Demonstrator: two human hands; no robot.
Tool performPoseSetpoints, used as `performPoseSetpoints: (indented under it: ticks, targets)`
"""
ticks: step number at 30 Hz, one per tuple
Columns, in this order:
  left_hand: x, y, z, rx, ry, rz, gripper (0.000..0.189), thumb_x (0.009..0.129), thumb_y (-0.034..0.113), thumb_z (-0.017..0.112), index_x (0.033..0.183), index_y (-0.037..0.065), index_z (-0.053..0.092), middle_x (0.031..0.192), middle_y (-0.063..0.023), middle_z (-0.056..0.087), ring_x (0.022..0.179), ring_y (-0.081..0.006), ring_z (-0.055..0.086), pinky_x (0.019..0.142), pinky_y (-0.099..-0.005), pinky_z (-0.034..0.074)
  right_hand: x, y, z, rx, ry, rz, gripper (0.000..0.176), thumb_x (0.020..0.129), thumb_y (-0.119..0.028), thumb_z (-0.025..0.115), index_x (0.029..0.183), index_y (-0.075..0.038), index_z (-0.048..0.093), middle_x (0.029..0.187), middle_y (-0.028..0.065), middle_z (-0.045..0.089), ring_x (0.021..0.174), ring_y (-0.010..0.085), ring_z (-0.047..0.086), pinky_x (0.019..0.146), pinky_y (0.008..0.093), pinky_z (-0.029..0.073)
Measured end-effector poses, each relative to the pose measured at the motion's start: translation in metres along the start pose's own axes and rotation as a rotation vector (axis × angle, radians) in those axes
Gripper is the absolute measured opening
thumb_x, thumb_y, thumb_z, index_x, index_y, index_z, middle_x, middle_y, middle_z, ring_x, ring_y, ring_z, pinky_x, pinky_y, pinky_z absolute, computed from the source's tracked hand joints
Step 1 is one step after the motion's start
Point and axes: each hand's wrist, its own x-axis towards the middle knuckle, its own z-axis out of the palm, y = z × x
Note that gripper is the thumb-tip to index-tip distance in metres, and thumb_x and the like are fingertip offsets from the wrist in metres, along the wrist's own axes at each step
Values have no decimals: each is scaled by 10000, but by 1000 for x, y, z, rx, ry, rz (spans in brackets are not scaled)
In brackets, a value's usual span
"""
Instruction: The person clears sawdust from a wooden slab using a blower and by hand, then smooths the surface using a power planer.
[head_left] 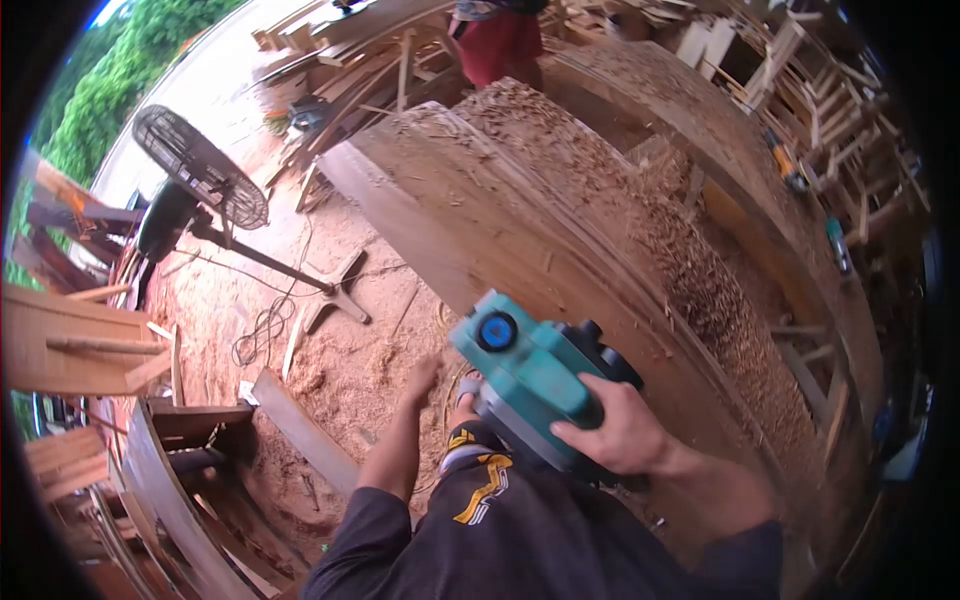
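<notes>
A teal power planer [540, 375] with a blue-centred round knob rests at the near edge of a long wooden board [480, 225]. My right hand [620, 425] is wrapped round its rear handle. To the left of the planer, my left hand [424, 378] hangs beside the board over the littered floor, touching nothing that I can see; its fingers are blurred. Wood shavings [700, 290] lie thick along the board's right side, with thinner scatter on its far end.
A black standing fan [200, 165] with a cross-shaped base and a loose cable stands at the left. Curved wooden frames [175, 490] are at the lower left. A person in red shorts [497, 48] stands beyond the board. Scrap wood [830, 110] piles up at the right.
</notes>
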Motion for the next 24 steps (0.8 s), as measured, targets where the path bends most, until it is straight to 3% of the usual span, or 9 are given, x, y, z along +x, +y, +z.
performPoseSetpoints:
  ticks: [2, 4, 5, 6, 8, 15, 21, 23, 24]
  targets:
    - [0, -119, 9, 467, -88, 80, 562, 908, 539, 591, 1055, 11, 713, 947, -215, 719, 923, -324, 693, 848, -459, 513, 52, -12, 14, -5, 16, -62, 339, 827, -201, 737, 1050, 30, 630, 950, 237, 692, 954, 371, 694, 816, 406, 534]
    - [-64, -148, 3, 600, -167, -138, 608, 898, 589, 565, 1091, 37, 730, 1122, -261, 684, 1096, -378, 658, 943, -459, 499, 106, -23, 29, 8, 14, -82, 373, 824, -235, 728, 1062, 38, 637, 975, 250, 692, 972, 383, 686, 839, 412, 530]
    - [-62, -195, -1, 730, -224, 86, 608, 883, 587, 592, 1088, 32, 729, 1117, -244, 694, 1060, -376, 676, 904, -467, 516, 131, -28, 34, -33, -1, -107, 364, 832, -203, 726, 1114, 11, 643, 969, 182, 714, 913, 259, 700, 830, 378, 531]
    - [-80, -211, 1, 482, 5, -86, 513, 897, 510, 629, 1030, 28, 744, 999, -177, 731, 884, -298, 715, 786, -425, 545, 155, -36, 40, -37, -1, -121, 360, 833, -206, 723, 1111, 10, 648, 968, 181, 716, 910, 253, 701, 830, 375, 532]
    - [-116, -207, -6, 12, 39, -257, 311, 941, 317, 645, 986, 21, 731, 820, -81, 689, 740, -164, 640, 649, -326, 516, 200, -48, 52, -30, -1, -134, 353, 833, -208, 716, 1106, 8, 657, 964, 180, 721, 904, 244, 704, 830, 370, 536]
    - [-111, -175, -42, -112, 97, -351, 393, 959, 269, 624, 1218, -25, 619, 948, -112, 686, 760, -188, 661, 646, -333, 535, 350, -85, 92, -86, -8, -132, 331, 826, -221, 703, 1086, -17, 697, 957, 188, 728, 869, 266, 711, 815, 358, 546]
    - [-66, -95, -40, -404, 284, -178, 346, 970, 203, 610, 1245, -4, 571, 980, -109, 666, 790, -162, 671, 576, -253, 474, 481, -140, 121, -70, 98, -122, 282, 754, -250, 725, 659, 13, 692, 664, 144, 683, 616, 198, 670, 629, 347, 542]
    - [-41, -76, -42, -470, 265, -127, 319, 972, 188, 612, 1236, 13, 570, 975, -89, 674, 808, -149, 672, 577, -250, 466, 551, -150, 141, -194, 173, -241, 412, 800, -409, 744, 749, 0, 742, 705, 154, 712, 629, 201, 705, 659, 321, 569]
    - [-32, -65, -45, -481, 253, -68, 320, 972, 188, 613, 1238, 15, 571, 975, -83, 675, 810, -148, 673, 582, -247, 465, 545, -168, 130, -127, -8, -163, 563, 863, -517, 690, 920, 42, 729, 748, 141, 727, 613, 194, 709, 668, 313, 579]
